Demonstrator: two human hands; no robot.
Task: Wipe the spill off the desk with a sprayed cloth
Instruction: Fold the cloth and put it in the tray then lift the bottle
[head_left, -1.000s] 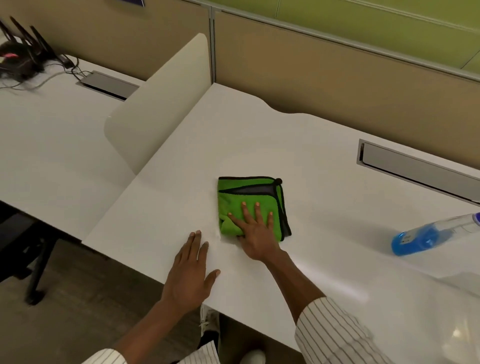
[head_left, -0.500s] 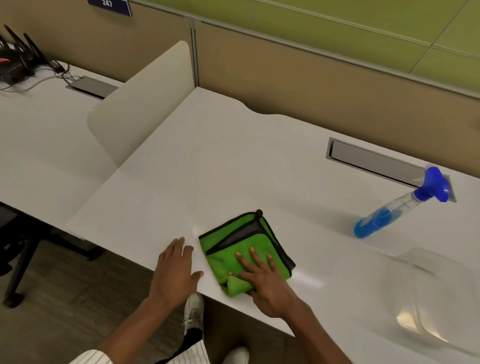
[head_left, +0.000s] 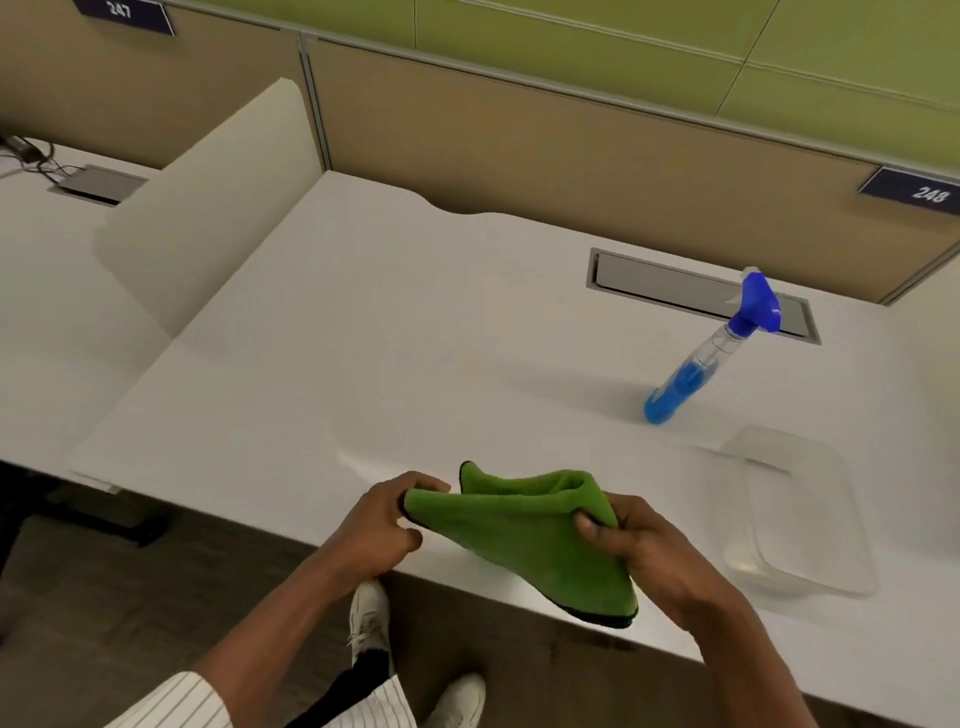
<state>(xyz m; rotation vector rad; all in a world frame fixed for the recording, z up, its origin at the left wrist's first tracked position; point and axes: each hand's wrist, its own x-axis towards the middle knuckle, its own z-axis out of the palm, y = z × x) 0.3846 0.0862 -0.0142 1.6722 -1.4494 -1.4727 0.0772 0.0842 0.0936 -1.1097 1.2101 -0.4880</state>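
Observation:
A green cloth (head_left: 524, 530) with a dark edge hangs lifted above the front edge of the white desk (head_left: 395, 332). My left hand (head_left: 384, 525) pinches its left corner. My right hand (head_left: 639, 545) grips its right side, and the cloth droops between them. A clear spray bottle (head_left: 701, 358) with blue liquid and a blue trigger head stands on the desk to the far right, apart from both hands. No spill shows clearly on the desk surface.
A clear plastic tub (head_left: 800, 509) sits on the desk at the right, near my right hand. A grey cable tray (head_left: 675, 286) is set in the desk behind the bottle. A cream divider (head_left: 208, 208) separates the neighbouring desk on the left.
The cloth lay flat on the desk under my right hand, with my left hand flat beside it. Now both hands hold it lifted off the desk at the front edge.

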